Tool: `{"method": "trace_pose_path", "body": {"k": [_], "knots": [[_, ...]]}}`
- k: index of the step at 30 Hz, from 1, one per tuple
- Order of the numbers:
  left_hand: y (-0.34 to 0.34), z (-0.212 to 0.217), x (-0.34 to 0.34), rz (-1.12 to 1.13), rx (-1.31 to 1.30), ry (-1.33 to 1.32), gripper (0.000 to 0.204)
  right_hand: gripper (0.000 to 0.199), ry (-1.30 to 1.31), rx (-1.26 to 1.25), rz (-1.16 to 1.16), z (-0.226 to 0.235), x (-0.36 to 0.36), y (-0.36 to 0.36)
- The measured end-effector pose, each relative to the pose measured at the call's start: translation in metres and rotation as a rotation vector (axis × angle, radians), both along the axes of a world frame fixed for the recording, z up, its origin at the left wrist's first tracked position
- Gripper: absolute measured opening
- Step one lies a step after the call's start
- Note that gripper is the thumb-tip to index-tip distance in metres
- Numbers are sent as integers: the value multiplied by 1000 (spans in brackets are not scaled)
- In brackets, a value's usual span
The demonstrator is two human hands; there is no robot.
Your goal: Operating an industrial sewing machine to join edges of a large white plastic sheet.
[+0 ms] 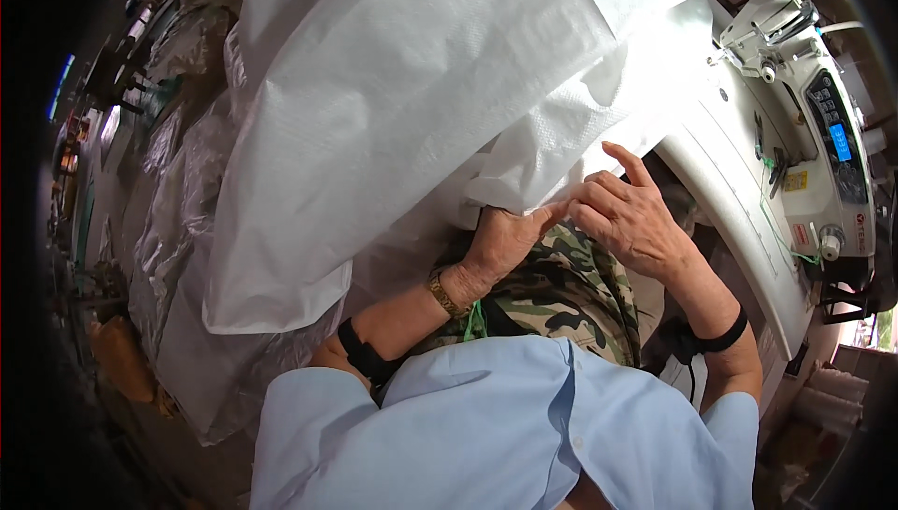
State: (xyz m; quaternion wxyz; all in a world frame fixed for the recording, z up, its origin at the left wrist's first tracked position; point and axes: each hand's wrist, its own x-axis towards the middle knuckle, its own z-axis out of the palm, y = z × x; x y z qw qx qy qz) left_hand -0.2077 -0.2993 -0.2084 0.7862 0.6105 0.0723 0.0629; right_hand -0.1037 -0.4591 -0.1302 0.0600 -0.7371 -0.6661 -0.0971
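Note:
A large sheet of white woven plastic fabric spreads in folds over my lap and up past the far edge of the view. My left hand is closed on the sheet's near edge, its fingers hidden under the fabric and its thumb pointing right. Beside it, my right hand pinches the same edge between thumb and curled fingers, close to the left thumb. The right index finger sticks up, away from the cloth. Both hands are nearly touching above my camouflage trousers.
On the right stands a white sewing machine with a lit blue display, on a pale curved table. Small dark snips lie on that table. Crumpled clear plastic is heaped at the left, near a brown bundle.

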Motion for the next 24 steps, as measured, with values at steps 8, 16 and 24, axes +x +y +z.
{"method": "trace_pose_path", "body": {"k": [8,16,24], "knots": [[-5,-16,0,62,57,-49,36,7,37,9,-26,-3,0,4],[1,-17,-7,-92,-668,206,31,14,-75,29,-119,-13,-9,-2],[-1,-14,-13,-208,-852,344,27,20,-57,128,-85,-26,-5,-12]]}}
